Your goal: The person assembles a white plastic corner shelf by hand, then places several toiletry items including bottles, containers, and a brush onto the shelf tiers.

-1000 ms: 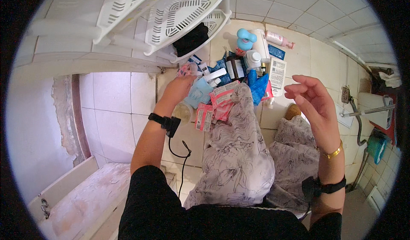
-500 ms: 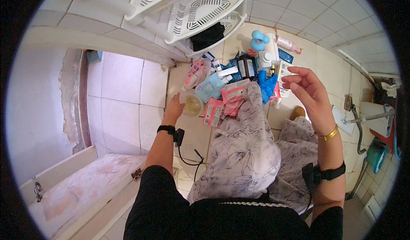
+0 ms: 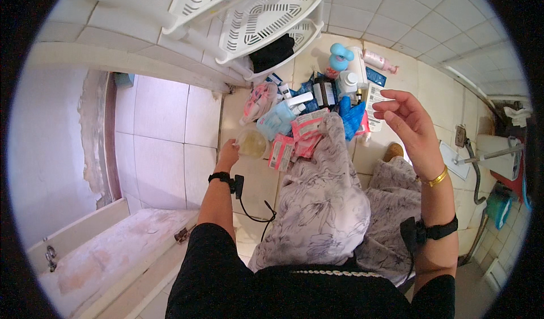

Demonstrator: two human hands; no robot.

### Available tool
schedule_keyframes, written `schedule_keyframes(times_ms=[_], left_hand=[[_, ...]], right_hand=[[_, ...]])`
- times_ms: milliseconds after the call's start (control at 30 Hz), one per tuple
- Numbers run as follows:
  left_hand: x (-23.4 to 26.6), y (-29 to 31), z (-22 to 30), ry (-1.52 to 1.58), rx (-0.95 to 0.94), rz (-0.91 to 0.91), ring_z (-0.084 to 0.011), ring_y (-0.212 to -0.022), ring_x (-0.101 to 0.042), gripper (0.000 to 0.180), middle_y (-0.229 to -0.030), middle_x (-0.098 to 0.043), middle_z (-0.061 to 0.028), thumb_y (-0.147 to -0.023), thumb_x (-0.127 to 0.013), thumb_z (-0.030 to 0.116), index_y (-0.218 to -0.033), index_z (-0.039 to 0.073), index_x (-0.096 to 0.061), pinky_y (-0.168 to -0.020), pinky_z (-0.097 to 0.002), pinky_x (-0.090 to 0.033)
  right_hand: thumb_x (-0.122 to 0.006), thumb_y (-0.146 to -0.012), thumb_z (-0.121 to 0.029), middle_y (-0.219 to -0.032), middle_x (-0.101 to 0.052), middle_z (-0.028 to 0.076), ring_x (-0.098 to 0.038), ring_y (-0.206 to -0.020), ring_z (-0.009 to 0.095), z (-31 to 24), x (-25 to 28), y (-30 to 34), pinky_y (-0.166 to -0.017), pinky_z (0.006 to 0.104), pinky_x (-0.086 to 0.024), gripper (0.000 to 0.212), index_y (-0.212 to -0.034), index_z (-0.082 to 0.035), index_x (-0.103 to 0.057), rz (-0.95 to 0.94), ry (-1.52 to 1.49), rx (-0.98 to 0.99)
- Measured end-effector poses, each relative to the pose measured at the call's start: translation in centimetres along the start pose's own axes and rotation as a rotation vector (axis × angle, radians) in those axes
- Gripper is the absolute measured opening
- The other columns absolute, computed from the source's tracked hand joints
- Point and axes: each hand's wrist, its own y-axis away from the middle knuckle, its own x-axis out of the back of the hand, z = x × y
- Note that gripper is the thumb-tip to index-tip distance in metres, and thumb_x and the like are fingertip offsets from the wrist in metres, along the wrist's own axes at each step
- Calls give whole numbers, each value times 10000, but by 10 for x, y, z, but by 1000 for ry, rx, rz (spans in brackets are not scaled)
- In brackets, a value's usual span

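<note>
A clear round plastic tub (image 3: 253, 144) with something yellowish inside sits on the floor tiles. My left hand (image 3: 228, 154) pinches its left rim. Raised above the floor on the right, my right hand (image 3: 407, 123) holds nothing, its fingers curved and apart. Just beyond the tub lie a light blue pouch with a white cap (image 3: 277, 119) and a clear bag of pink things (image 3: 260, 102). Pink-and-white packets (image 3: 281, 151) rest beside the tub, partly behind my patterned trouser leg.
Behind the packets stand a dark bottle (image 3: 325, 92), a white bottle (image 3: 347, 82), a blue fan-like item (image 3: 341, 57) and a crumpled blue wrapper (image 3: 352, 116). A pink bottle (image 3: 381, 61) lies near the tiled wall. A white plastic rack (image 3: 266, 21) rises at the back.
My left hand has drawn slightly nearer to me, and its fingers have closed on the tub's rim. The right hand stays raised in nearly the same place.
</note>
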Motion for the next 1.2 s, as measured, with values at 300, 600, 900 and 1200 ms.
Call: schedule_keyframes(times_ms=[300,600,900,1200], left_hand=[[68,46,165,115,20,-77,-171,-695,-721,381,-1000,-785,-116,-1151,-672,86,-1509,-43,-676,-645,-357,-612],[45,-44,371,299,-273,-67,-166,-742,-748,395,-1042,-794,-110,-1156,-696,137,-1498,-58,-675,-662,-340,-627],[-66,-204,502,397,-355,2,-189,-815,-795,379,-1110,-816,-139,-1145,-712,134,-1475,-52,-693,-704,-351,-673],[-143,-341,543,608,-267,-21,-277,-1111,-787,466,-1365,-705,-164,-1161,-678,72,-1610,7,-571,-815,-431,-749]], right_hand=[[-723,-1165,-70,-1349,-791,108,-727,-1182,151,-16,25,8,-1063,346,-614,409,-1553,-5,-610,18,16,-20],[-731,-1154,-63,-1354,-784,104,-731,-1191,162,-21,51,-4,-1064,360,-627,423,-1556,-12,-612,39,1,-41],[-733,-1142,-44,-1368,-781,107,-735,-1246,197,-18,83,-44,-1141,371,-579,447,-1567,2,-605,93,-21,-94],[-715,-1132,-9,-1440,-766,130,-708,-1379,228,9,115,-92,-1227,409,-534,481,-1591,15,-572,122,-18,-100]])
